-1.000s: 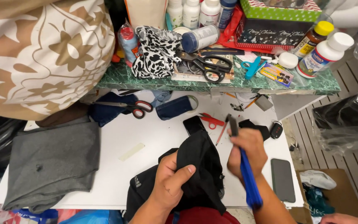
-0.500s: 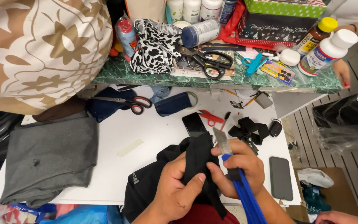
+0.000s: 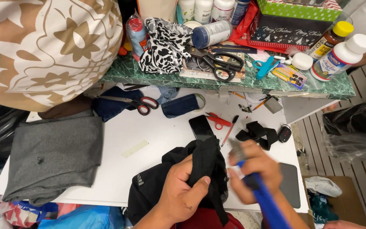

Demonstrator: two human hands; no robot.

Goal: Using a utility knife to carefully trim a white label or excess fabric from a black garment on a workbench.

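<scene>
**Two hands at a black garment on a white table**

The left hand (image 3: 182,193) clamps a bunched fold of the black garment (image 3: 200,169), thumb over the front and fingers wrapped behind, fully closed on the cloth. The garment lies at the near edge of the white table (image 3: 157,131), just below the black phone (image 3: 201,127).

The right hand (image 3: 255,169) is blurred; its fingers are curled tight around a blue-handled tool (image 3: 267,203), whose grey tip points up toward the garment's right side. Whether the tip touches the cloth cannot be told.

Relative to the garment: a grey folded cloth (image 3: 54,152) lies well to the left, red-handled scissors (image 3: 138,103) up and left, small red snips (image 3: 217,121) and a pen (image 3: 230,129) just above, a black strap (image 3: 257,133) and key fob (image 3: 284,133) up and right. Behind, a green shelf (image 3: 335,89) carries black scissors (image 3: 221,63) and bottles.
</scene>
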